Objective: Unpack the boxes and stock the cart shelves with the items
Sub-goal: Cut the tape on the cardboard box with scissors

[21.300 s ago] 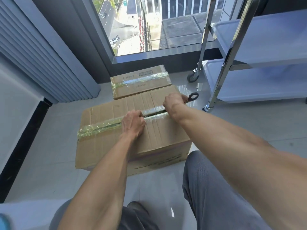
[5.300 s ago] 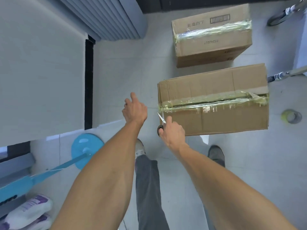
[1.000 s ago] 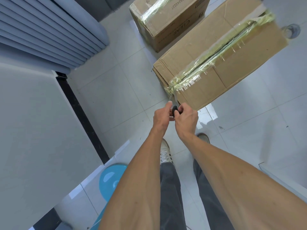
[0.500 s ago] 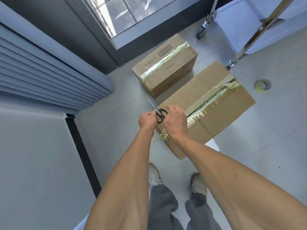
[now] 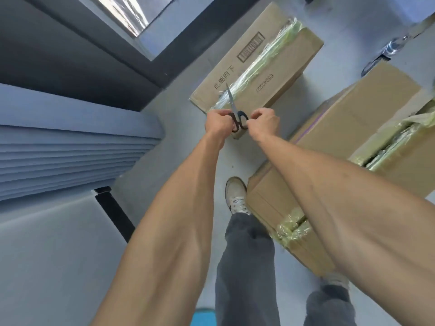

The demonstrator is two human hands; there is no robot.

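Head view: both hands on the scissors (image 5: 236,114) over the near end of the small box (image 5: 256,67). Left hand (image 5: 219,123) curled round one black handle loop, right hand (image 5: 263,123) pinching the other, blades up along the taped seam — likely lining up to slit it. Small box is sealed, on the floor by the window. Large box (image 5: 353,142), just right, has tape split along the top but flaps down. Nothing unpacked yet.

Two taped cardboard boxes on the floor: smaller box (image 5: 277,64) sealed, larger box (image 5: 348,147) apparently slit.
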